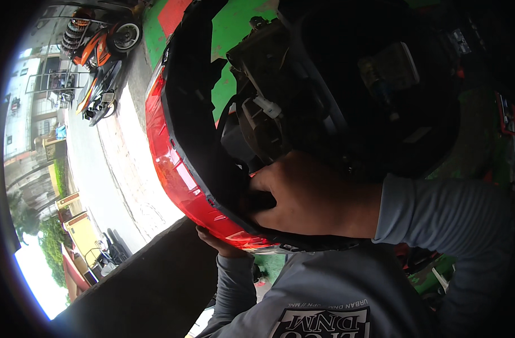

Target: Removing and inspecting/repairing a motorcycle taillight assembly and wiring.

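A scooter's curved red lamp panel [173, 163] with a black inner edge runs down the centre left, beside a dark open body holding a cylindrical metal part [257, 124] and a white connector [267, 106]. My left hand [218, 239] grips the panel's lower outer side from beneath, its fingertips partly behind it. My right hand [297, 197] reaches from the lower right inside the black edge, fingers curled down into the shadow; what they grip is hidden. My grey shirt and sleeves fill the lower right.
Orange-and-black motorbikes [99, 56] are parked at upper left on a pale street [116, 186], with buildings and plants beyond. Green-and-red painted floor [226, 34] shows around the scooter. A dark surface [144, 281] lies at lower left, and a red object [506, 112] at far right.
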Demonstrator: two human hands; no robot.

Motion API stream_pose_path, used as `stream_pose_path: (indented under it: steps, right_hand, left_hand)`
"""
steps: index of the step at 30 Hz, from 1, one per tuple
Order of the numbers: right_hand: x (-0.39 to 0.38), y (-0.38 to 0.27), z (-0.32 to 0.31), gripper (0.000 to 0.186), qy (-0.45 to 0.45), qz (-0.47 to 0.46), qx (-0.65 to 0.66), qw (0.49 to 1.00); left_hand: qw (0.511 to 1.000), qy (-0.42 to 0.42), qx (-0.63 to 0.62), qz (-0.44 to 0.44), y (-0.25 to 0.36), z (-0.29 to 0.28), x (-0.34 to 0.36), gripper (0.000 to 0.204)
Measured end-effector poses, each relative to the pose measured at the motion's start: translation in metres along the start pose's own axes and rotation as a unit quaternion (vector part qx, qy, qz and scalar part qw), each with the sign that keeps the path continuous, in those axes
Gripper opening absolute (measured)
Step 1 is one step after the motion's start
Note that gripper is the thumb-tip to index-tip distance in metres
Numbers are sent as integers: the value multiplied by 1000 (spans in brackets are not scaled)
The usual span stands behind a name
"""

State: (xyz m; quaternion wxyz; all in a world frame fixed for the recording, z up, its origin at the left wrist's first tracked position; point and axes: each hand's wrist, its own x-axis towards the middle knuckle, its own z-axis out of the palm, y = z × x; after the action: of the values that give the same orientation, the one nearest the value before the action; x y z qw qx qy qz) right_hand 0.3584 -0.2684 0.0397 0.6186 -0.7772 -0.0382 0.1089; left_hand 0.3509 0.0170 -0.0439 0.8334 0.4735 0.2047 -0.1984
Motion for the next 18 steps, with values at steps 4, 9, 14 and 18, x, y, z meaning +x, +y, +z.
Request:
stream_pose_path:
  steps: [4,9,14,18]
  right_hand:
    - [0,0,-2,23,-23,29,34,999]
    - [-5,-3,-9,22,-21,21,58,998]
    - [-6,0,-8,22,32,0,67,997]
    - [-3,-2,-6,22,33,13,76,996]
  left_hand:
    - [1000,19,-6,-7,-3,1,5,94]
    - [999,-46,-12,8,-4,11,0,98]
    - [997,36,47,41,-3,1,2,99]
    - [997,7,57,49,0,-1,3,98]
